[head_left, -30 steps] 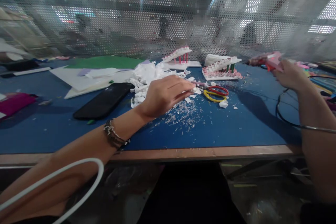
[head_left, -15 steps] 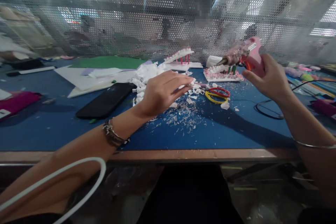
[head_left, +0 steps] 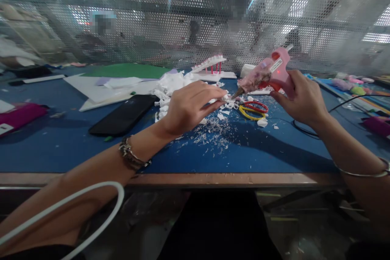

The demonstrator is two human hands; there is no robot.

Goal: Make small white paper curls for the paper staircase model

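Note:
My left hand point(head_left: 190, 105) hovers over the blue table point(head_left: 61, 146), its fingers pinched on a small white foam piece point(head_left: 224, 98). My right hand point(head_left: 300, 99) grips a pink glue gun point(head_left: 268, 73) by its handle, tilted down to the left. The gun's nozzle tip sits right at the foam piece in my left fingers. Below the nozzle lie scissors with red and yellow handles point(head_left: 252, 109) among white foam crumbs point(head_left: 213, 130).
A black phone point(head_left: 124, 114) lies left of my left hand. White foam scraps point(head_left: 172, 85), white sheets point(head_left: 100, 91) and a green sheet point(head_left: 124, 71) lie behind. Two small foam models point(head_left: 210, 67) stand by the perforated screen point(head_left: 183, 20). A black cord point(head_left: 344, 105) runs right.
My right hand has carried the glue gun from the far right inward and down, until its nozzle reached my left fingertips. My left hand has stayed nearly in place.

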